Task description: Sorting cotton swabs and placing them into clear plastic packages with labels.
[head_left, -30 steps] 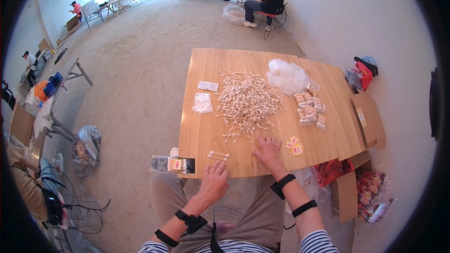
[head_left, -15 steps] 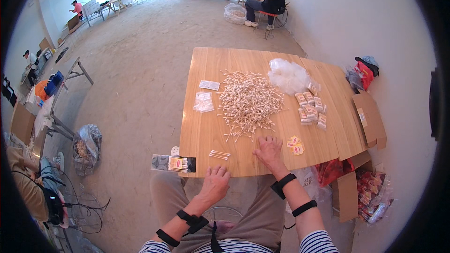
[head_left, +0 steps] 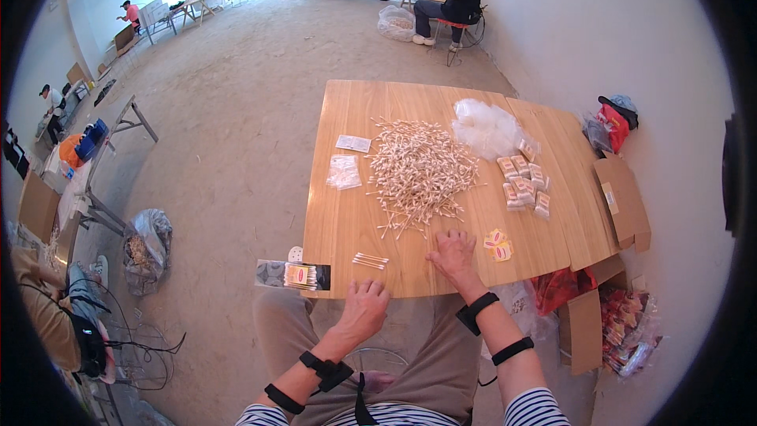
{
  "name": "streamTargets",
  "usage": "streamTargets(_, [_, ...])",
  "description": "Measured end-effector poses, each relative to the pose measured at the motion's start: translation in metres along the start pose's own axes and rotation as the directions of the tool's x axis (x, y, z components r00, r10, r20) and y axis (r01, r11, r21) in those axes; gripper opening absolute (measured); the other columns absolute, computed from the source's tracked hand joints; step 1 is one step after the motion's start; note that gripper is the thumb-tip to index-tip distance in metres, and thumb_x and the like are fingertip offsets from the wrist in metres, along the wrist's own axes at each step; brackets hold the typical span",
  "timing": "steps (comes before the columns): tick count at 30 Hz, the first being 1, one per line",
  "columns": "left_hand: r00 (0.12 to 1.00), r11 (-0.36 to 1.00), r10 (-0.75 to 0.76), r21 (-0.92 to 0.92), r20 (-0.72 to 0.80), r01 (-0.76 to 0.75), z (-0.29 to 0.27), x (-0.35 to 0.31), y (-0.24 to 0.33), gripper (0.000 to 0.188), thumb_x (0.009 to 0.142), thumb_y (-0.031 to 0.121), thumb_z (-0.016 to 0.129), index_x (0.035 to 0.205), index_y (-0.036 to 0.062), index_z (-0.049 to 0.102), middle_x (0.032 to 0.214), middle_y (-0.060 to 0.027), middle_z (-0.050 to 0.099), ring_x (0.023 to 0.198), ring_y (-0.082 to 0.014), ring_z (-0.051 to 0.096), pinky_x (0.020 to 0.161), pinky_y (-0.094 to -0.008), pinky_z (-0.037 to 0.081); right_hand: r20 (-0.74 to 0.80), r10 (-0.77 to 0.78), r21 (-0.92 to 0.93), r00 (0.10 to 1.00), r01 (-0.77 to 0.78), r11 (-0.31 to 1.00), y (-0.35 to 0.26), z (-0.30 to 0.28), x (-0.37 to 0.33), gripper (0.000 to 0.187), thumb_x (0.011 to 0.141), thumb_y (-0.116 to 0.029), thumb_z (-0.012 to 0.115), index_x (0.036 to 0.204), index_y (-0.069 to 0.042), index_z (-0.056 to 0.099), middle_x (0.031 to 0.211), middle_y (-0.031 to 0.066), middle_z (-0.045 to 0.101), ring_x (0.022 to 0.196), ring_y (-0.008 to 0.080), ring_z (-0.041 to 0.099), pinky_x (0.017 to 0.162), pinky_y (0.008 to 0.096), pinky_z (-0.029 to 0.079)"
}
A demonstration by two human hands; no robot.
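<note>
My left hand [head_left: 364, 306] rests at the table's front edge with its fingers lying over the edge, holding nothing. Just beyond its fingertips lie several cotton swabs [head_left: 370, 261] in a small row. To its left, a packet of cotton swabs [head_left: 305, 275] with a yellow and orange card sits on a dark and grey sheet that overhangs the edge. My right hand [head_left: 453, 256] lies palm down on the wood, fingers somewhat spread, with nothing in it. Ahead of it is a large heap of loose cotton swabs [head_left: 422, 170]. Right of that hand are several yellow printed cards [head_left: 497, 244].
On the table [head_left: 347, 106] lie clear plastic bags [head_left: 485, 128], filled swab packs [head_left: 523, 181] and flat clear sachets [head_left: 344, 172]. Cardboard boxes [head_left: 621, 199] stand along the right side. A co-worker [head_left: 461, 0] sits at the far table; another person [head_left: 51, 308] is at left.
</note>
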State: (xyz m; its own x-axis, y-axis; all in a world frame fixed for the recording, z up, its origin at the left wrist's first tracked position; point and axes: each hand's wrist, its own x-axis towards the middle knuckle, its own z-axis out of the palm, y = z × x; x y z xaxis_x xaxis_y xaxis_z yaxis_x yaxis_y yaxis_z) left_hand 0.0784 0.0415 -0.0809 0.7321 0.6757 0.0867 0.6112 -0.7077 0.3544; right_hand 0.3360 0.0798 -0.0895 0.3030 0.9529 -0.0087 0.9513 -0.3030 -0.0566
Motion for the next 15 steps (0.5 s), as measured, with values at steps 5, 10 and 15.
streamTargets(5, [1.0,1.0,-0.01,-0.013,0.006,0.011,0.0004,0.0002,-0.0011,0.041,0.071,0.018,0.079,0.107,0.0052,0.064,0.12,-0.0145,0.058,0.121,-0.0339,0.052,0.1,-0.0539,0.038,0.0,-0.008,0.009,1.0,0.008,1.0,-0.0006,0.0008,0.0,0.049,0.07,-0.042,0.083,0.108,-0.014,0.069,0.116,0.0107,0.061,0.118,0.032,0.053,0.108,0.0688,0.03])
streamTargets(10, [1.0,1.0,-0.008,-0.014,-0.005,0.008,0.0038,0.0002,-0.0025,0.041,0.069,0.018,0.079,0.105,0.0054,0.065,0.119,-0.0147,0.058,0.12,-0.0338,0.053,0.1,-0.0528,0.039,0.013,-0.02,0.016,1.0,0.02,1.0,-0.0002,-0.0017,-0.0021,0.049,0.073,-0.041,0.081,0.11,-0.013,0.068,0.117,0.0118,0.06,0.119,0.0339,0.052,0.107,0.0691,0.03])
streamTargets(15, [1.0,1.0,-0.005,-0.017,-0.027,0.004,0.0036,0.0001,-0.0027,0.04,0.068,0.018,0.08,0.103,0.0054,0.065,0.118,-0.0146,0.059,0.119,-0.0335,0.054,0.098,-0.0513,0.04,0.014,-0.026,0.002,1.0,0.026,1.0,-0.0027,-0.0032,-0.004,0.049,0.074,-0.039,0.08,0.112,-0.011,0.066,0.117,0.0129,0.061,0.118,0.034,0.053,0.107,0.0684,0.031])
